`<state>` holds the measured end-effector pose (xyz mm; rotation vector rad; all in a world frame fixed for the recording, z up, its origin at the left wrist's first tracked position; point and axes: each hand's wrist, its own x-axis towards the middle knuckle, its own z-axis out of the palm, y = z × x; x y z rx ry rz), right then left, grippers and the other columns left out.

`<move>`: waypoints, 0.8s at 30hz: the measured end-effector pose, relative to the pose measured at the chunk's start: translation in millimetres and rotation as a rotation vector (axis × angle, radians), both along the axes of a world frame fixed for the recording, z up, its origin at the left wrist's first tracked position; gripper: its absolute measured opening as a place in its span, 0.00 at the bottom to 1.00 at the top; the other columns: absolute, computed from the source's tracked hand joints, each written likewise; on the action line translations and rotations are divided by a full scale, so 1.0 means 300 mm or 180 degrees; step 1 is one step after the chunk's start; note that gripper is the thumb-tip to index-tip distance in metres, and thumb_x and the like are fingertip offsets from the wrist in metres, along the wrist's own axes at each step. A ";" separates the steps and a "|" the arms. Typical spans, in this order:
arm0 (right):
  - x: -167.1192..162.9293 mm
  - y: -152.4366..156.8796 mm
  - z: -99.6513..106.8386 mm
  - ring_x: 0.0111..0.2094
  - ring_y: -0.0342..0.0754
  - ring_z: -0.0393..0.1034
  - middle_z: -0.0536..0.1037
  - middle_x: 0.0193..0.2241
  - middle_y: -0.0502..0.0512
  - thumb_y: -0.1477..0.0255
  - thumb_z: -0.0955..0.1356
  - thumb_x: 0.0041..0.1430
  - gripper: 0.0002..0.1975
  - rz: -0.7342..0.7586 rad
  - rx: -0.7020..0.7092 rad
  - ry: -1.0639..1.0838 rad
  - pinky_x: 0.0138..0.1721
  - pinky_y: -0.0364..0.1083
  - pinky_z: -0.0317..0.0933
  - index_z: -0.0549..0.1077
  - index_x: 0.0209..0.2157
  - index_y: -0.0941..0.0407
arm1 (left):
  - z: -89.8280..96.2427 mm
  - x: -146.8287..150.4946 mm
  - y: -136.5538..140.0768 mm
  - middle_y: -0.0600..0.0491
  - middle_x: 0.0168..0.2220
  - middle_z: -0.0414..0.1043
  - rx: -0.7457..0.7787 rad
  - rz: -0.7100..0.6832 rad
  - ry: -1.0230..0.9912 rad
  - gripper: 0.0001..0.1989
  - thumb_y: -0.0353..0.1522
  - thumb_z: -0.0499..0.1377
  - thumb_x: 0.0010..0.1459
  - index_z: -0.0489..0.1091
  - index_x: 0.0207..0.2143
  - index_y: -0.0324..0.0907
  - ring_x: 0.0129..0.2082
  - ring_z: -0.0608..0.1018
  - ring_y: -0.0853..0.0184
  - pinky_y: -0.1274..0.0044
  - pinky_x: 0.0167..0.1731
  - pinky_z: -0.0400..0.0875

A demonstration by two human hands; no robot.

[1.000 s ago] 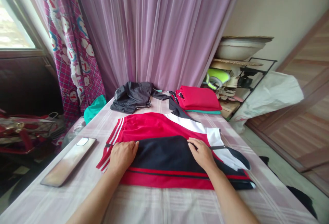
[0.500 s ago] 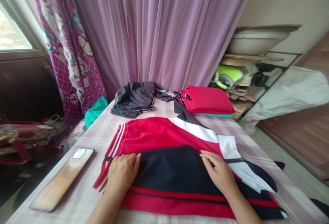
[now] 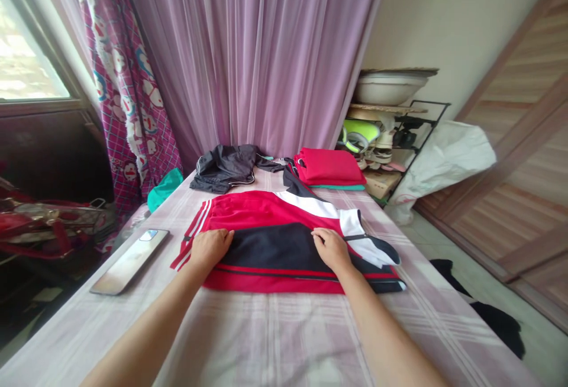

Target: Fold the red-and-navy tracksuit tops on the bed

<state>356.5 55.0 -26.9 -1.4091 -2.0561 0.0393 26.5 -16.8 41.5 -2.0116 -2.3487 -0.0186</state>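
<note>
A red, black and white track jacket [image 3: 270, 248] lies partly folded across the bed, with a striped ribbed hem at its left and a white collar section at its right. My left hand [image 3: 212, 248] is closed on the upper edge of the dark folded panel, near the hem. At that same edge, farther right, my right hand [image 3: 332, 249] has its fingers curled onto the fabric beside the white section. Both hands rest low on the jacket; the undersides of the fingers are hidden. One dark sleeve [image 3: 296, 181] stretches away toward the back.
A phone [image 3: 131, 261] lies left of the jacket. Farther back are a crumpled black garment [image 3: 226, 168] and a folded red stack [image 3: 331, 167] on green cloth. A checked sheet [image 3: 248, 334] covers the surface. Beyond its right edge stands a shelf rack [image 3: 410, 118] with a white bag [image 3: 448, 153].
The view has shifted, so the jacket and hands appear smaller and higher, with more sheet showing in front. Both hands stay at the dark panel's edge.
</note>
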 end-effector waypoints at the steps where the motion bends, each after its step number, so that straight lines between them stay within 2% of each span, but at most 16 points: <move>1: -0.002 -0.003 0.004 0.43 0.51 0.75 0.82 0.41 0.56 0.75 0.61 0.60 0.14 -0.0023 -0.0013 -0.0031 0.49 0.50 0.66 0.80 0.37 0.54 | 0.006 0.000 -0.002 0.42 0.38 0.80 -0.0009 -0.0040 -0.0039 0.27 0.43 0.40 0.66 0.77 0.35 0.42 0.40 0.81 0.55 0.69 0.39 0.69; 5: -0.006 -0.014 0.032 0.42 0.50 0.75 0.82 0.40 0.54 0.77 0.62 0.59 0.15 -0.0026 -0.0129 -0.0213 0.48 0.48 0.65 0.80 0.37 0.53 | 0.038 -0.030 0.010 0.43 0.39 0.80 0.0074 -0.0005 -0.0123 0.25 0.43 0.41 0.66 0.75 0.40 0.43 0.41 0.81 0.55 0.69 0.39 0.69; 8: -0.011 0.007 0.088 0.41 0.49 0.76 0.83 0.39 0.54 0.75 0.62 0.61 0.14 -0.0134 -0.0367 -0.0487 0.44 0.46 0.65 0.80 0.36 0.52 | 0.073 -0.093 0.065 0.42 0.41 0.80 0.0166 0.0180 -0.0114 0.23 0.42 0.41 0.66 0.71 0.48 0.43 0.42 0.80 0.54 0.69 0.38 0.69; 11: -0.015 0.079 0.172 0.39 0.51 0.76 0.82 0.38 0.55 0.71 0.61 0.64 0.15 -0.0532 -0.0450 -0.0667 0.40 0.45 0.63 0.80 0.36 0.52 | 0.099 -0.171 0.149 0.41 0.46 0.78 0.0135 0.0185 0.0067 0.23 0.38 0.40 0.65 0.69 0.52 0.43 0.46 0.79 0.55 0.69 0.42 0.69; 15: 0.016 0.235 0.257 0.44 0.53 0.74 0.81 0.43 0.59 0.71 0.60 0.64 0.17 -0.1021 -0.0395 -0.0667 0.42 0.47 0.62 0.79 0.44 0.52 | 0.098 -0.253 0.247 0.38 0.50 0.75 -0.0032 0.0260 0.0258 0.23 0.34 0.41 0.64 0.70 0.51 0.39 0.50 0.77 0.54 0.69 0.45 0.68; 19: 0.088 0.378 0.245 0.45 0.56 0.74 0.80 0.44 0.63 0.72 0.58 0.64 0.20 -0.1352 -0.0885 -0.0593 0.43 0.50 0.63 0.78 0.47 0.53 | 0.071 -0.318 0.326 0.36 0.51 0.74 -0.0151 0.0486 0.0174 0.26 0.40 0.41 0.64 0.70 0.51 0.36 0.51 0.77 0.52 0.67 0.47 0.68; 24: 0.109 0.482 0.159 0.43 0.53 0.75 0.81 0.44 0.58 0.67 0.67 0.57 0.17 -0.1142 -0.1239 -0.0443 0.42 0.47 0.64 0.79 0.47 0.50 | 0.025 -0.387 0.434 0.40 0.57 0.71 -0.0198 0.0374 -0.0457 0.29 0.43 0.47 0.61 0.66 0.59 0.37 0.56 0.73 0.54 0.70 0.52 0.66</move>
